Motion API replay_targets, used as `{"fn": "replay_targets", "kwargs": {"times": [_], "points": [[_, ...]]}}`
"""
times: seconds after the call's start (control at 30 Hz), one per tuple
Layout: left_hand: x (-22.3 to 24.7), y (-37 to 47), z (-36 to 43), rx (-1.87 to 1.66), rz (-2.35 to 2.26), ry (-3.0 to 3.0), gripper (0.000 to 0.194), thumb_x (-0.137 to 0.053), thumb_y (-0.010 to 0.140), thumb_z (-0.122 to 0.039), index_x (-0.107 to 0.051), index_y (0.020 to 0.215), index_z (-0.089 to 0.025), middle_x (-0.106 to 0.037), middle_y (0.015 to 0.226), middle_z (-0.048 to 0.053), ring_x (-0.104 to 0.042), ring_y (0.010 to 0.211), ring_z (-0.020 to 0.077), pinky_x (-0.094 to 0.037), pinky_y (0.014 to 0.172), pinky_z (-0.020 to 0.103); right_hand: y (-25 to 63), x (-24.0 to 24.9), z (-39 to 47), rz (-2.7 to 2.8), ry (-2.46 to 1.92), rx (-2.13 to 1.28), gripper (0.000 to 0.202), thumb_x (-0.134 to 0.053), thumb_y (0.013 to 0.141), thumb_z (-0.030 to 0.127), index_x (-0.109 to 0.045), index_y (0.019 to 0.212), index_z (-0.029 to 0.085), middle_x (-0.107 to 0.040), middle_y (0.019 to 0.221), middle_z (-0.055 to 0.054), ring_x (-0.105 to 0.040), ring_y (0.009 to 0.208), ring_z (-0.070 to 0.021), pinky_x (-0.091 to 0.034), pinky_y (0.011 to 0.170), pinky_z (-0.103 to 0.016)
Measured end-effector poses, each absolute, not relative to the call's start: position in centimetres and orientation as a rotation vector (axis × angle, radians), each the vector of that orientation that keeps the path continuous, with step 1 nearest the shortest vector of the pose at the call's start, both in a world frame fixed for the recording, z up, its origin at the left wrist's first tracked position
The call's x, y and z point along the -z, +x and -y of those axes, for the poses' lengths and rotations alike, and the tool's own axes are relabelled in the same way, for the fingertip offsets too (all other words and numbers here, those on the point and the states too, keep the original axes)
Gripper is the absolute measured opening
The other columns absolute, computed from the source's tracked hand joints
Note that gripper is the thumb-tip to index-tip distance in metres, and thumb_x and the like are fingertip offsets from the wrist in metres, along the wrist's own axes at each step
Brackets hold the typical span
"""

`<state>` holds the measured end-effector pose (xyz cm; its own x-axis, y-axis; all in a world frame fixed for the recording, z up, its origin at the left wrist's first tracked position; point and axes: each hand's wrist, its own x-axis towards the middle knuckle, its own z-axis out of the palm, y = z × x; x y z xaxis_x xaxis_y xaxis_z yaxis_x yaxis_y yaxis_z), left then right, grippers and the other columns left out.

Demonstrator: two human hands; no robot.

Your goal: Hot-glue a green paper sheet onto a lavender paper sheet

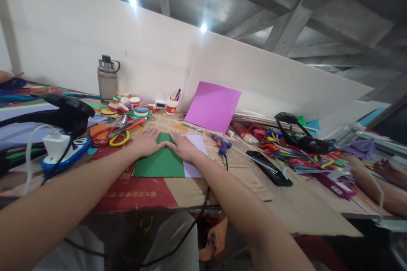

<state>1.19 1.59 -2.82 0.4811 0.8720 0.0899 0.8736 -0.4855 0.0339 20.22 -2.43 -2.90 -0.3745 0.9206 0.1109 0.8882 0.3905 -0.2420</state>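
Both my hands press down on a green sheet of paper (159, 165) in the middle of the table. My left hand (148, 143) lies flat at its far left part, fingers stretched forward. Alongside, my right hand (182, 146) rests flat where the green sheet meets a light purple sheet (193, 172), and the two thumbs touch or nearly touch. The lilac sheet shows to the right of the green one; how far they overlap is hidden. Cardboard with a red printed area (136, 192) lies underneath. Left of my left hand are yellow-handled scissors (120, 139).
A blue glue gun (224, 147) with a black cord and a black phone (270, 168) lie to the right. Behind stand a purple sheet (213, 106), a paper cup (172, 106) and a water bottle (107, 80). A blue power strip (65, 156) sits left. Another person's arm (372, 182) rests far right.
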Motion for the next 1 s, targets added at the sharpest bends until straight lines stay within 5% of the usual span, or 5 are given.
{"fn": "replay_targets", "kwargs": {"times": [0.33, 0.53, 1.0], "points": [[3.1, 1.0, -1.7, 0.212, 1.585, -2.681, 0.091, -0.022, 0.086, -0.073, -0.035, 0.146, -0.005, -0.027, 0.154, 0.018, -0.021, 0.145, 0.0285, -0.013, 0.117, 0.041, 20.5, 3.3, 2.2, 2.378, -1.564, -0.204, 0.07, -0.026, 0.095, 0.062, -0.032, 0.147, 0.016, -0.027, 0.155, -0.014, -0.021, 0.144, -0.0257, -0.02, 0.115, -0.049], [3.4, 0.9, -1.7, 0.251, 1.602, -2.676, 0.094, -0.021, 0.085, -0.075, -0.035, 0.145, -0.006, -0.027, 0.154, 0.018, -0.021, 0.144, 0.0293, -0.012, 0.117, 0.042, 20.5, 3.1, 2.4, 2.297, -1.508, -0.054, 0.073, -0.028, 0.096, 0.056, -0.021, 0.151, 0.009, -0.015, 0.158, -0.015, -0.007, 0.147, -0.0246, -0.011, 0.118, -0.045], [3.5, 0.7, -1.7, 0.255, 1.625, -2.679, 0.089, -0.024, 0.086, -0.073, -0.036, 0.145, -0.008, -0.025, 0.155, 0.017, -0.019, 0.145, 0.0287, -0.013, 0.117, 0.042, 20.0, 2.4, 3.3, 2.383, -1.505, -0.189, 0.068, -0.028, 0.096, 0.057, -0.037, 0.145, 0.01, -0.031, 0.153, -0.017, -0.024, 0.143, -0.0275, -0.022, 0.115, -0.046]]}}
